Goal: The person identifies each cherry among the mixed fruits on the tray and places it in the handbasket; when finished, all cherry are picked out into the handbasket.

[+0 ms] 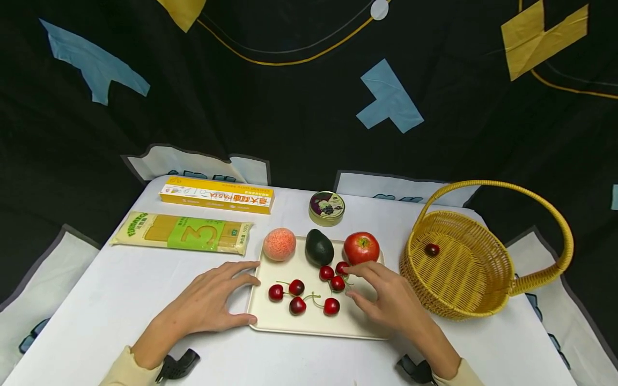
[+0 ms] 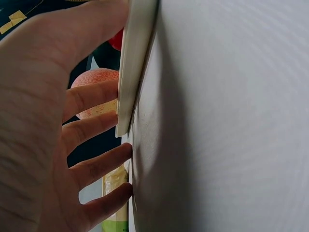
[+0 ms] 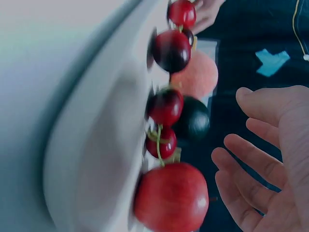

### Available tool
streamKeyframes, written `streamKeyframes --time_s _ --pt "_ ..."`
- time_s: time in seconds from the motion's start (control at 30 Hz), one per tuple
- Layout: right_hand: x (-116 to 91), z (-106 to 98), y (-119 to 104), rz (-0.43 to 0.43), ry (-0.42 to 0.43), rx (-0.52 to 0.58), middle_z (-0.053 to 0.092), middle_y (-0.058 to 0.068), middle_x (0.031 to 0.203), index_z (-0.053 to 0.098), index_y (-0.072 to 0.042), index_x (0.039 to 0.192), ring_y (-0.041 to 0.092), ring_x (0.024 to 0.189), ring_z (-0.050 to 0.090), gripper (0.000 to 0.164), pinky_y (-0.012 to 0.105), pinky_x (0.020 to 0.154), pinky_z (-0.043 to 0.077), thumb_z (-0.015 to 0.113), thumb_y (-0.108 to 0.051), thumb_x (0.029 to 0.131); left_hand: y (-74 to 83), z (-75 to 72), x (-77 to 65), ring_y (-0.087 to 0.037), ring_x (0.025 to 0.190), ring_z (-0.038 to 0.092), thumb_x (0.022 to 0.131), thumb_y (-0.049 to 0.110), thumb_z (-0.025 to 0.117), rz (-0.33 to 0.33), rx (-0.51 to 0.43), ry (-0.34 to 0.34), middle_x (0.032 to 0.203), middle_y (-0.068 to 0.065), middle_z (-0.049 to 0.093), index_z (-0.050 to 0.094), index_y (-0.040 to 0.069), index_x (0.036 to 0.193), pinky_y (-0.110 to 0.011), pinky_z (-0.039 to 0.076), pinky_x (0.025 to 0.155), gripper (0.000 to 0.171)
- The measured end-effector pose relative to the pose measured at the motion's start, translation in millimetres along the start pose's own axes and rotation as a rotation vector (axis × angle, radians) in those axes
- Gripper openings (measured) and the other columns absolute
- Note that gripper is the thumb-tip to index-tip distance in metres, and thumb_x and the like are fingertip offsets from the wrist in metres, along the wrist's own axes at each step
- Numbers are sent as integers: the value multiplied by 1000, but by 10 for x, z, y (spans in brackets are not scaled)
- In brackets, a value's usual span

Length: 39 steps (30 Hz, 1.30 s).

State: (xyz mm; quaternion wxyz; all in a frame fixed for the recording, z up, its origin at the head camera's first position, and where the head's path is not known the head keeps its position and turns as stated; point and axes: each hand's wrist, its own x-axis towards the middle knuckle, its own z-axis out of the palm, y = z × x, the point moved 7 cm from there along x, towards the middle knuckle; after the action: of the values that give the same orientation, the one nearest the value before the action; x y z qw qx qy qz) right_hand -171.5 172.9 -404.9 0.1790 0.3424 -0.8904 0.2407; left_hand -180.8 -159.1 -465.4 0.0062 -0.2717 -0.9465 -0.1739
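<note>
A cream tray (image 1: 357, 324) carries several red cherries (image 1: 298, 305), a round pinkish-orange fruit (image 1: 279, 244), a dark green avocado (image 1: 319, 247) and a red apple (image 1: 361, 248). My left hand (image 1: 217, 297) is spread along the tray's left edge; its thumb and some fingertips are at the rim in the left wrist view. Over the tray's right part is my right hand (image 1: 388, 295), fingers loosely bent and apart, close to the group of cherries beside the apple. The right wrist view shows nothing between the fingers of that hand.
To the right stands a yellow woven basket (image 1: 458, 311) with a tall handle and one cherry (image 1: 432, 250) inside. A pasta box (image 1: 217, 195), a bag of noodles (image 1: 185, 232) and a round tin (image 1: 326, 208) lie behind and left of the tray on the white table (image 1: 299, 364).
</note>
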Motion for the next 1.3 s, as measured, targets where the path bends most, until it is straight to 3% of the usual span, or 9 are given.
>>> streamKeyframes --time_s 0.2,0.47,0.67,1.03,1.3 --pt "-35 167 -93 3 -71 56 71 -9 117 77 -19 123 12 93 71 41 25 74 60 93 -23 85 -3 1 -3 -30 144 55 80 83 76 1 4 2 160 4 54 73 34 126 -61 52 108 67" --pt "-85 353 -200 -17 -191 55 71 -10 123 77 -21 120 10 114 70 36 35 93 63 91 -23 87 4 -3 1 -32 144 55 80 81 77 9 3 8 160 4 54 73 34 126 -62 51 109 66" --pt "-106 459 -220 -5 -264 68 71 -12 125 79 -23 117 8 117 69 31 35 94 62 91 -21 88 4 1 9 -31 145 54 80 80 78 7 -5 8 161 4 54 72 34 127 -61 52 108 65" --pt "-135 540 -252 -31 -331 104 71 -13 123 80 -23 115 6 114 68 26 29 92 61 88 -17 91 -1 1 7 -29 145 54 80 78 79 10 -14 8 162 5 52 72 34 127 -60 52 107 65" --pt "-129 464 -286 -35 -332 93 69 -15 121 78 -25 112 2 110 67 26 26 91 60 89 -17 90 -2 -7 -15 -30 145 53 81 77 79 7 -26 -1 162 4 52 72 33 127 -62 52 107 64"
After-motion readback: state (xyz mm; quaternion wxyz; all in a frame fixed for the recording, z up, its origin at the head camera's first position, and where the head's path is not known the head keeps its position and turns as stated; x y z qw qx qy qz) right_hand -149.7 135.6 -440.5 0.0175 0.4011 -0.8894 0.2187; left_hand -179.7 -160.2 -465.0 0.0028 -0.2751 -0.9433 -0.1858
